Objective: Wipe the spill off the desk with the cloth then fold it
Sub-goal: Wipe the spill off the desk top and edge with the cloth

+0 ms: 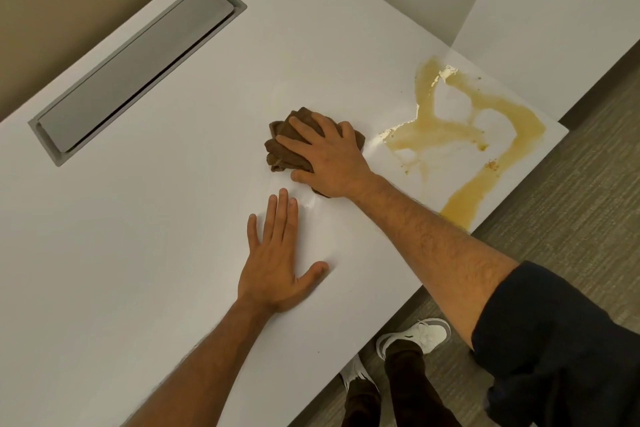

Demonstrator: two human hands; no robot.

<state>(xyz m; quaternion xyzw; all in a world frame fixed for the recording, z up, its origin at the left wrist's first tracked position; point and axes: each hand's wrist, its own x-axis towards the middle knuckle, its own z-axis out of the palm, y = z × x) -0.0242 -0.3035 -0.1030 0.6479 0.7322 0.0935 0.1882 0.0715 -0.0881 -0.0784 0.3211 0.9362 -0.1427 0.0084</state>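
head view: the right hand (pixel 327 158) lies on top of a bunched brown cloth (pixel 285 146) on the white desk (pixel 138 236), fingers spread and laid over the folds, thumb at the near edge of the cloth, pressing it down onto the surface. the cloth sits near the middle of the desk, just left of the yellow-brown spill (pixel 485 135), apart from it by a narrow strip of bare white top. the spill runs in looping streaks over the desk's right corner and reaches the near edge, with a few small crumbs in it. the left hand (pixel 277 260) rests flat on the desk nearer the person, palm down, fingers straight and close together, thumb splayed out to the right; it holds nothing. a grey cable-tray lid (pixel 138 66) is set into the desk's far left part. below the desk edge, white sneakers (pixel 415 336) stand on grey carpet (pixel 571 218). a dark sleeve (pixel 561 343) covers the right upper arm.
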